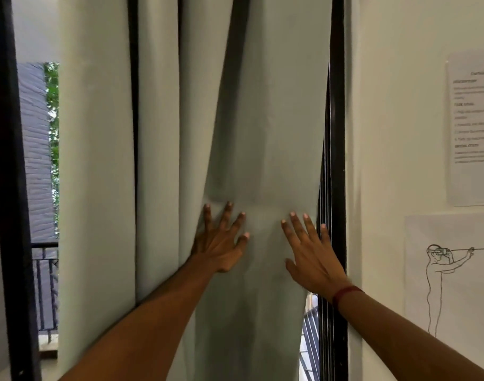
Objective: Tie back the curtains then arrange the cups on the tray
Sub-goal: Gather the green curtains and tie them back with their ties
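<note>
A pale grey-green curtain (263, 119) hangs in folds in front of a black-framed window and fills the middle of the view. My left hand (221, 240) lies flat against the cloth with its fingers spread, at the left side of the gathered part. My right hand (309, 251) is flat on the cloth too, fingers apart, at the curtain's right edge next to the black frame (338, 160). A red band circles my right wrist. Neither hand holds anything. No tie-back, cups or tray are in view.
A white wall (395, 133) stands on the right with a printed sheet (472, 127) and a line drawing (450, 270) pinned to it. At the left a black frame post (7, 188), a balcony railing (45, 284) and a building outside show through the glass.
</note>
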